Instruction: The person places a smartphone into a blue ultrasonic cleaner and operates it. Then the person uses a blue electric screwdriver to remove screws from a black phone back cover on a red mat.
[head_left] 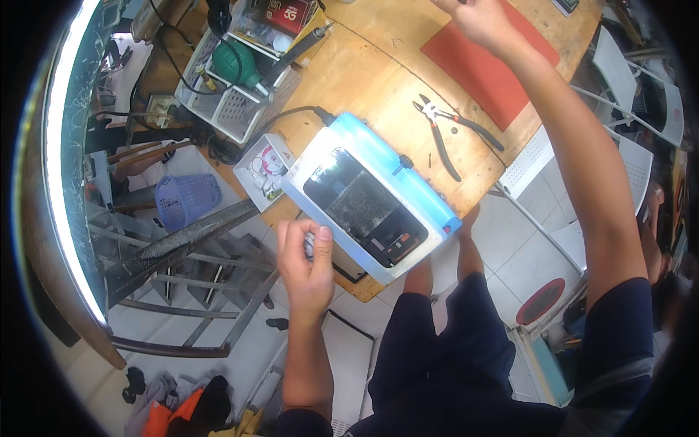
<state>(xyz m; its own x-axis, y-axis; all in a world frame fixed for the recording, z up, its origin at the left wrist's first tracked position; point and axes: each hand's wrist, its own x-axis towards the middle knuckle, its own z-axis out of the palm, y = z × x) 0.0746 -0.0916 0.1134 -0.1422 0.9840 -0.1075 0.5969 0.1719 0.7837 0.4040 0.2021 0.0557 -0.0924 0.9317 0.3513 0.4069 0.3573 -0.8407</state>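
Note:
My left hand [302, 269] is closed around a small whitish-grey thing, mostly hidden by the fingers, beside the near left side of a blue and white box-shaped machine [346, 247]. A dark glossy panel with a rough grey rectangle fills the machine's top, and a black cable runs from its far end. My right arm stretches far over a red mat [466, 62]; my right hand [480, 25] is at the upper edge, its fingertips cut off. Cutting pliers [435, 113] with black and red handles lie spread on the wooden table [364, 73], between machine and mat.
A white basket [207, 109] holds a green air blower [237, 62] and other items at the far left. A small white box [262, 171] of small parts stands by the machine. Metal frames [196, 291] and a purple basket [188, 200] are left; white chairs [633, 164] are right.

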